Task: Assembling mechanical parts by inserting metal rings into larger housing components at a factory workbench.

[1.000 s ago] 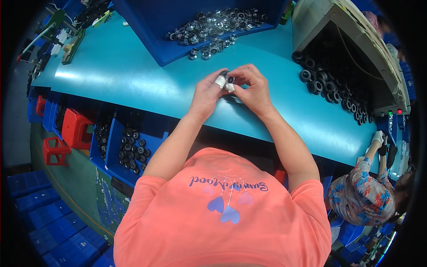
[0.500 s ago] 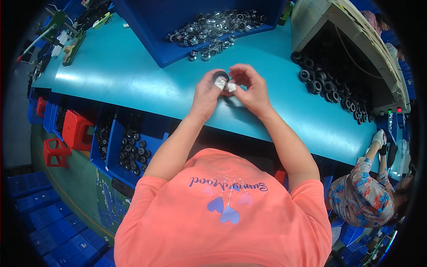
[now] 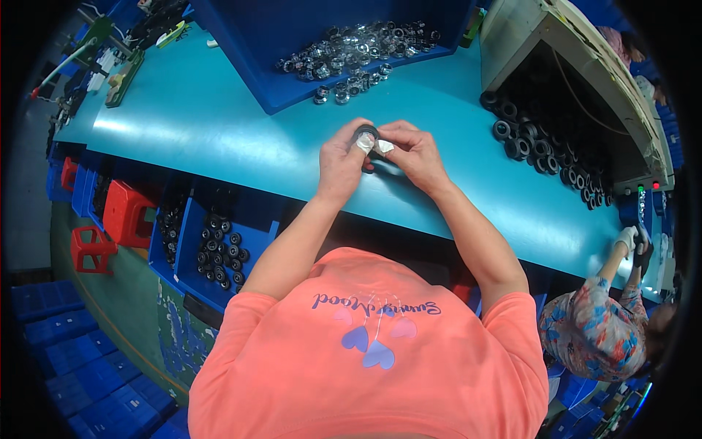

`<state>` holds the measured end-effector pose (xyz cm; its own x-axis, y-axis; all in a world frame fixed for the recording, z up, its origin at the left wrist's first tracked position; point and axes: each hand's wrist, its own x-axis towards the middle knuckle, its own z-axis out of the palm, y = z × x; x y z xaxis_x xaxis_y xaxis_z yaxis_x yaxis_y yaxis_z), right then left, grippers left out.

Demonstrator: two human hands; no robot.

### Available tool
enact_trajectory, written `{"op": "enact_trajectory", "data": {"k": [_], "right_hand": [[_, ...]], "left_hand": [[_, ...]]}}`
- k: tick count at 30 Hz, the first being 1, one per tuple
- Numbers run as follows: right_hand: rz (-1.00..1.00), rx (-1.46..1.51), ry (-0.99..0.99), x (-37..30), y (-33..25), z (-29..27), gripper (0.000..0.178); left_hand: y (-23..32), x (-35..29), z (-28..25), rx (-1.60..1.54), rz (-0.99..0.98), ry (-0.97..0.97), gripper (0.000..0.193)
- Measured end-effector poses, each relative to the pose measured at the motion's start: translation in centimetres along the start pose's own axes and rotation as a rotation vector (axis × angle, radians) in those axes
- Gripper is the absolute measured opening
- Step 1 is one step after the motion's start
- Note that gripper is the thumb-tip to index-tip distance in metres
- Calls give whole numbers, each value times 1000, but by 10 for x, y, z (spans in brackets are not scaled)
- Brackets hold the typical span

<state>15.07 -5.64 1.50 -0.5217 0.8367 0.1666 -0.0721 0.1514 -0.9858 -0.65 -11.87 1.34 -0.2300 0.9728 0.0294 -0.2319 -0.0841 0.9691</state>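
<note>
Just above the bench, both of my hands are closed on a small black toy tyre [image 3: 365, 130]. My left hand [image 3: 338, 167] grips it from the left, its white-wrapped thumb over the tyre's opening. From the other side my right hand [image 3: 420, 157] pinches its edge with bent fingers, and that thumb also wears a white wrap. Something shiny seems to sit inside the tyre, but the thumbs hide most of it. Beyond my hands, shiny silver wheel hubs [image 3: 355, 55] lie heaped in a blue tray [image 3: 270, 91].
Several black tyres [image 3: 541, 145] spread from a cream-coloured box [image 3: 515, 36] across the right side of the turquoise bench [image 3: 219, 124]. Below the bench a blue bin [image 3: 186, 245] holds black wheels [image 3: 219, 249]. Red stools [image 3: 130, 212] stand at left; a co-worker [image 3: 596, 329] sits at right.
My right hand's fingers, earlier raised and arched apart from the tyre, have come down and closed on its edge. The co-worker's gloved hands have shifted slightly.
</note>
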Motion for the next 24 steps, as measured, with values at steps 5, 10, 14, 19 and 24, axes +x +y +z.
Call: {"op": "enact_trajectory", "data": {"k": [5,10,14,19,24], "right_hand": [[-312,-458,86,-2,-12,7,24],[-291,-451,102,-1,-8,8,26],[-16,-126,105,1,-8,8,31],[-88,-245,112,1,-10,6,32],[-110,-351,169,-3,-22,11,33]], "left_hand": [[2,2,-6,-8,-12,-17,23],[2,1,-7,-26,-27,-16,25],[5,6,-14,72,40,-109,28],[10,9,-6,174,48,-45,23],[15,10,6,174,39,33,18]]}}
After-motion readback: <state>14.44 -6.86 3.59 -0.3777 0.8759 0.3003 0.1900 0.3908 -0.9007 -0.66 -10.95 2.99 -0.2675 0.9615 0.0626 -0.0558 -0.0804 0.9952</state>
